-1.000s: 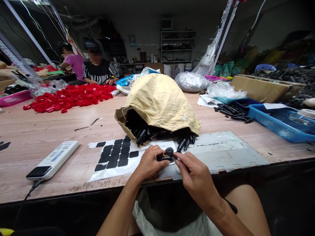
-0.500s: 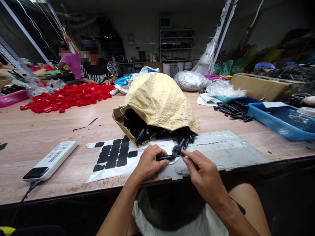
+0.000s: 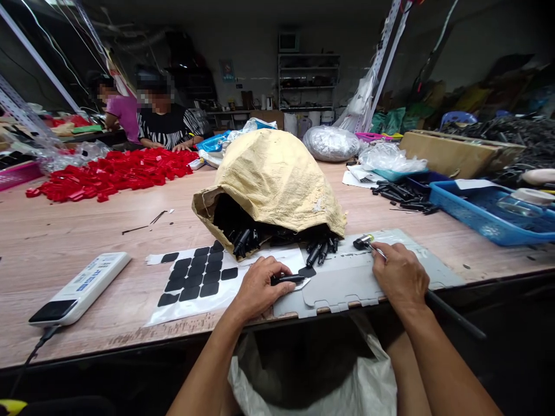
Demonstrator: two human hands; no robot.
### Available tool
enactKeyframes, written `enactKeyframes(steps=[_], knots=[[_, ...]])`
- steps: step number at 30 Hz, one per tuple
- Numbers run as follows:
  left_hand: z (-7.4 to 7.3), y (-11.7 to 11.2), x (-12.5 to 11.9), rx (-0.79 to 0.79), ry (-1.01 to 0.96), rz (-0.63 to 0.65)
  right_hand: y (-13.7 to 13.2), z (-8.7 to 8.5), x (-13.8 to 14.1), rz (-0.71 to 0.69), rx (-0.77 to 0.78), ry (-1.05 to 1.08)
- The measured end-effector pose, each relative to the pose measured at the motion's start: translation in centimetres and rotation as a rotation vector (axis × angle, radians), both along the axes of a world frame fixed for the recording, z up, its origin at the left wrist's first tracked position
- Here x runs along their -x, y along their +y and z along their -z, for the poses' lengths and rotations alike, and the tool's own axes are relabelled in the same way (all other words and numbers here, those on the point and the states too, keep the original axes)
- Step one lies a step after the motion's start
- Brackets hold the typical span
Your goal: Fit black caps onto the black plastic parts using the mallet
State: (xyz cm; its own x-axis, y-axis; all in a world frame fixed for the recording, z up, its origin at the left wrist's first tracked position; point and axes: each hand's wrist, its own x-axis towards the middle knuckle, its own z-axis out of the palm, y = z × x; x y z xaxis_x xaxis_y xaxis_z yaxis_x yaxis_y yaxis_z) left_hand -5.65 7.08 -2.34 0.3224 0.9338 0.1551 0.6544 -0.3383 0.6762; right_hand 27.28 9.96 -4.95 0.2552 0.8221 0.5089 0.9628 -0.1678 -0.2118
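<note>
My left hand [image 3: 259,284] is closed round a slim black plastic part [image 3: 287,279] at the table's front edge, beside a white sheet of black square pads [image 3: 197,277]. My right hand [image 3: 401,276] rests on a grey metal plate [image 3: 368,274] and is closed on a thin tool [image 3: 367,242] with a black and yellow tip that points toward a tan sack [image 3: 273,185]. The sack lies on its side with several black parts [image 3: 318,249] spilling from its mouth.
A white remote-like device [image 3: 78,289] with a cable lies at the left. Red parts [image 3: 113,173] are heaped at the far left, where two people sit. A blue tray [image 3: 489,214], loose black parts [image 3: 403,193] and a cardboard box [image 3: 455,153] stand at the right.
My right hand has drawn away from my left hand to the right, onto the grey plate, with the tool. The left hand stays put with the black part.
</note>
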Motion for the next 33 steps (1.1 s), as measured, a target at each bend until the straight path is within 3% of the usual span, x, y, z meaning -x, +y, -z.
enactKeyframes(steps=[4, 8, 11, 13, 16, 20, 22, 24, 27, 29, 31, 33], knots=[[0.1, 0.1, 0.1, -0.007, 0.009, 0.021, -0.2, 0.1, 0.3, 0.003, -0.016, -0.030], [-1.6, -1.7, -0.4, 0.004, -0.051, 0.086, -0.2, 0.2, 0.3, 0.008, -0.018, -0.056], [-3.3, -5.0, -1.4, 0.203, -0.174, 0.277, -0.1, 0.3, 0.4, 0.011, -0.018, -0.075], [-3.0, -7.3, -2.3, 0.380, -0.172, 0.426, -0.1, 0.3, 0.5, 0.013, -0.021, -0.078], [0.8, -9.4, -3.8, 0.508, 0.030, 0.460, -0.1, 0.3, 0.5, 0.013, -0.020, -0.082], [7.9, -10.1, -5.7, 0.572, 0.378, 0.207, -0.1, 0.3, 0.5, 0.014, -0.016, -0.085], [10.0, -10.1, -6.3, 0.573, 0.395, 0.175, -0.1, 0.3, 0.5, 0.014, -0.017, -0.084], [10.9, -10.1, -6.7, 0.558, 0.384, 0.180, -0.1, 0.2, 0.5, 0.013, -0.019, -0.085], [10.8, -10.0, -6.5, 0.557, 0.405, 0.222, -0.2, 0.2, 0.6, 0.016, -0.020, -0.089], [9.9, -10.0, -6.2, 0.568, 0.425, 0.265, -0.2, 0.2, 0.6, 0.019, -0.023, -0.092], [8.0, -9.8, -6.1, 0.556, 0.423, 0.331, -0.1, 0.3, 0.6, 0.020, -0.025, -0.095], [4.8, -9.3, -6.0, 0.501, 0.351, 0.454, -0.1, 0.3, 0.6, 0.021, -0.026, -0.098]])
